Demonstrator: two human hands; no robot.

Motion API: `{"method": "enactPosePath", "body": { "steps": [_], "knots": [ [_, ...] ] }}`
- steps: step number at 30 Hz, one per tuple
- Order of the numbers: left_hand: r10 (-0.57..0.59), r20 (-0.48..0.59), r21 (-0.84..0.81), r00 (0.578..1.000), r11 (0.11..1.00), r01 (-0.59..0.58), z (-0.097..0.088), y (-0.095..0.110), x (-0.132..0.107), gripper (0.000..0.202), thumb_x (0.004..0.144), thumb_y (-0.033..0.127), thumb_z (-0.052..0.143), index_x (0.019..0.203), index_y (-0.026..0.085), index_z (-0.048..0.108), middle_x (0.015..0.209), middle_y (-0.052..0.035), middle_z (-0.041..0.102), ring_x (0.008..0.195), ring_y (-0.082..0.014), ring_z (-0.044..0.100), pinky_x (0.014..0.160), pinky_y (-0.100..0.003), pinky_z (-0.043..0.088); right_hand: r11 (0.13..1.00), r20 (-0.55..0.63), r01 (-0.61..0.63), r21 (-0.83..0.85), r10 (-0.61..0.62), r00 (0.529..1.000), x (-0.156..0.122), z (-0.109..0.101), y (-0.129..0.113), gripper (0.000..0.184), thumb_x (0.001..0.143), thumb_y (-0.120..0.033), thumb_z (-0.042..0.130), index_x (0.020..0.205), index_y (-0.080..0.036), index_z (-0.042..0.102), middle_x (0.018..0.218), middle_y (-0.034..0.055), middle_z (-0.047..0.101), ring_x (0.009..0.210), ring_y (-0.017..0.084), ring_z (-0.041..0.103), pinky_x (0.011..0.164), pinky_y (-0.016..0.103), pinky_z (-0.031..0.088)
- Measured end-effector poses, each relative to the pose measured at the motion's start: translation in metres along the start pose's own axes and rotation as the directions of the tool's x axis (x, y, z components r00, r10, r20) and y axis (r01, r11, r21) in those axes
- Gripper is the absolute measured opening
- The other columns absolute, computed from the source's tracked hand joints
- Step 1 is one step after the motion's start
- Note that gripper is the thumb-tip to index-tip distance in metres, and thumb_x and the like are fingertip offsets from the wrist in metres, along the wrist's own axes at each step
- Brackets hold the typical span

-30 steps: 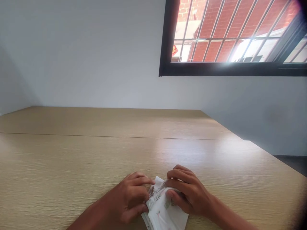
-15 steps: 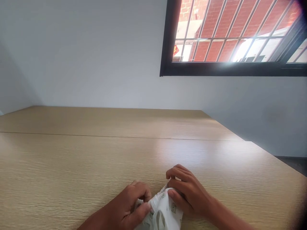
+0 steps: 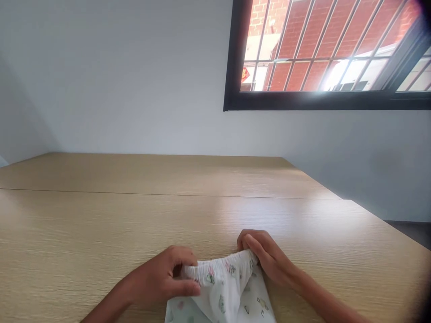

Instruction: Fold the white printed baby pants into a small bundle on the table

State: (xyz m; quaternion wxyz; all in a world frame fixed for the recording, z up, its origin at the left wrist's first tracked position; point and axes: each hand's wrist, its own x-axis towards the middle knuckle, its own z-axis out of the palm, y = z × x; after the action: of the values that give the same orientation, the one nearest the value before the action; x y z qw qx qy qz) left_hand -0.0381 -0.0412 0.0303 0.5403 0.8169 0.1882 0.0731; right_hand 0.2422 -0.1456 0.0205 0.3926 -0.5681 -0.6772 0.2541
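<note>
White pants (image 3: 225,287) with small coloured prints and a gathered elastic waistband lie at the bottom of the view, their lower part cut off by the frame. At the left end of the waistband, my left hand (image 3: 175,273) pinches the cloth, with the thumb on the near side and bent fingers behind. My right hand (image 3: 266,256) grips the right end, its thumb on top and its fingers curled over the far side. Between the two hands the waistband is spread out in a slight arc, and the cloth below it hangs in loose folds.
A light wood-grain table (image 3: 111,224) stretches ahead, with a seam running across it. Its right edge slants toward the lower right. Beyond stand a pale wall (image 3: 134,76) and a dark-framed, barred window (image 3: 316,101) at the upper right.
My hands have moved apart, the left one leftward and the right one slightly rightward. The bunched waistband has widened between them, and more of the printed cloth shows.
</note>
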Motion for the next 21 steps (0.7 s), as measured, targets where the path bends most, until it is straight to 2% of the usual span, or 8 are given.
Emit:
{"method": "enactPosePath", "body": {
  "steps": [2, 4, 7, 9, 14, 17, 19, 21],
  "knots": [
    [0.009, -0.067, 0.011, 0.998, 1.0, -0.009, -0.005, 0.001, 0.001, 0.042, 0.087, 0.053, 0.068, 0.071, 0.017, 0.055, 0.078, 0.0025, 0.045, 0.069, -0.0131, 0.041, 0.059, -0.022, 0.03, 0.998, -0.016, -0.057, 0.038, 0.057, 0.998, 0.005, -0.005, 0.005, 0.057, 0.102, -0.058, 0.028, 0.067, -0.018, 0.051, 0.064, 0.0004, 0.047, 0.059, 0.015, 0.04, 0.057, 0.029, 0.031],
    [0.004, -0.177, 0.021, 0.984, 1.0, 0.0, -0.007, 0.003, 0.002, 0.041, 0.09, 0.052, 0.062, 0.071, 0.018, 0.052, 0.078, 0.002, 0.045, 0.072, -0.0144, 0.041, 0.061, -0.022, 0.032, 0.998, -0.042, -0.054, 0.042, 0.056, 0.998, 0.01, -0.009, 0.007, 0.057, 0.101, -0.06, 0.029, 0.065, -0.019, 0.047, 0.063, -0.0006, 0.043, 0.056, 0.014, 0.035, 0.054, 0.028, 0.028],
    [0.014, -0.332, 0.076, 0.943, 0.997, 0.012, -0.005, 0.007, 0.003, 0.041, 0.094, 0.049, 0.055, 0.069, 0.018, 0.046, 0.073, 0.0028, 0.04, 0.071, -0.0147, 0.038, 0.062, -0.023, 0.03, 0.999, -0.059, -0.027, 0.033, 0.029, 0.998, 0.01, -0.009, 0.006, 0.054, 0.097, -0.061, 0.038, 0.065, -0.019, 0.045, 0.065, 0.0, 0.045, 0.06, 0.014, 0.039, 0.056, 0.027, 0.031],
    [0.042, -0.367, 0.084, 0.929, 0.996, -0.011, -0.001, 0.006, 0.003, 0.041, 0.094, 0.049, 0.055, 0.068, 0.018, 0.045, 0.07, 0.0036, 0.037, 0.068, -0.014, 0.035, 0.062, -0.024, 0.029, 1.0, -0.037, -0.026, 0.014, 0.026, 0.999, 0.008, -0.005, 0.005, 0.05, 0.094, -0.06, 0.048, 0.067, -0.019, 0.047, 0.066, 0.0001, 0.046, 0.062, 0.014, 0.041, 0.055, 0.027, 0.031],
    [0.006, -0.244, -0.077, 0.97, 0.997, -0.026, 0.004, -0.009, 0.01, 0.046, 0.086, 0.056, 0.066, 0.07, 0.018, 0.045, 0.067, 0.0053, 0.033, 0.062, -0.0116, 0.03, 0.055, -0.023, 0.023, 0.995, 0.064, -0.085, -0.047, 0.088, 0.994, 0.007, -0.001, 0.004, 0.042, 0.09, -0.055, 0.058, 0.073, -0.017, 0.052, 0.066, -0.0021, 0.045, 0.059, 0.012, 0.036, 0.052, 0.025, 0.027],
    [-0.001, -0.133, -0.091, 0.991, 0.996, -0.011, -0.001, -0.015, 0.006, 0.051, 0.078, 0.062, 0.072, 0.069, 0.018, 0.047, 0.064, 0.006, 0.033, 0.059, -0.0104, 0.031, 0.051, -0.021, 0.023, 0.995, 0.111, -0.08, -0.061, 0.087, 0.99, 0.005, -0.011, -0.009, 0.042, 0.089, -0.056, 0.059, 0.072, -0.018, 0.052, 0.067, -0.0015, 0.048, 0.062, 0.012, 0.042, 0.054, 0.024, 0.035],
    [0.013, -0.084, -0.077, 0.996, 0.997, -0.019, -0.003, -0.012, -0.007, 0.053, 0.07, 0.066, 0.077, 0.074, 0.018, 0.055, 0.066, 0.005, 0.042, 0.061, -0.0115, 0.04, 0.053, -0.02, 0.03, 0.992, 0.133, 0.014, -0.128, 0.003, 0.991, -0.004, -0.022, -0.022, 0.039, 0.086, -0.056, 0.062, 0.076, -0.018, 0.056, 0.074, 0.001, 0.056, 0.068, 0.015, 0.052, 0.059, 0.026, 0.044],
    [0.053, -0.064, -0.046, 0.997, 0.997, -0.056, 0.001, -0.005, -0.027, 0.051, 0.069, 0.069, 0.077, 0.084, 0.021, 0.065, 0.072, 0.0041, 0.054, 0.068, -0.0155, 0.053, 0.056, -0.021, 0.039, 0.941, 0.112, 0.206, -0.269, -0.182, 0.977, -0.018, -0.034, -0.031, 0.037, 0.083, -0.059, 0.066, 0.083, -0.022, 0.062, 0.078, 0.0031, 0.062, 0.072, 0.017, 0.058, 0.061, 0.027, 0.05]
  ]
}}
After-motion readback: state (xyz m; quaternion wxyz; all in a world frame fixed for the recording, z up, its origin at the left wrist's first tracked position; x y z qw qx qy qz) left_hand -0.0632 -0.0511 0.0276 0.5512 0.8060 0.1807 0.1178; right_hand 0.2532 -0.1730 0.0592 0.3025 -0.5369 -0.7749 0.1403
